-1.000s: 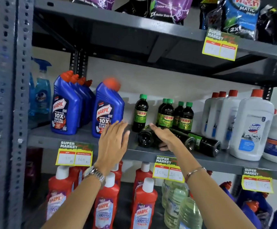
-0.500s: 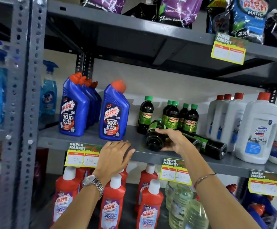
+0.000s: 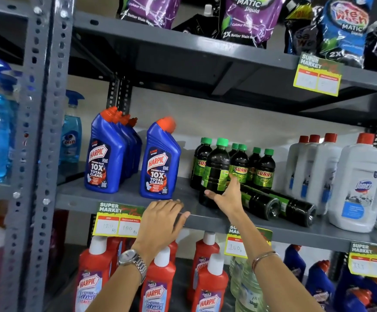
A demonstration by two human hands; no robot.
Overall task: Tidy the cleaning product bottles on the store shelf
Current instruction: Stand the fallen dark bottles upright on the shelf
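— Right hand (image 3: pixel 224 195)?
— Reaching up; fingers wrapped on the dark green-capped bottle (image 3: pixel 216 174), now nearly upright at 12 o'clock of the hand; half a second ago it lay on its side.
— Left hand (image 3: pixel 162 218)?
— Spread flat on the shelf (image 3: pixel 120 194) edge, holding nothing; blue Harpic bottle (image 3: pixel 160 161) at its 12 o'clock.
— Others?
— Two fallen bottles (image 3: pixel 279 202) lie at 3 o'clock of the right hand.

At centre frame the right hand (image 3: pixel 226 197) grips an upright dark bottle (image 3: pixel 216 170) on the grey shelf (image 3: pixel 124 197), while the left hand (image 3: pixel 160 219) rests flat on its front edge.
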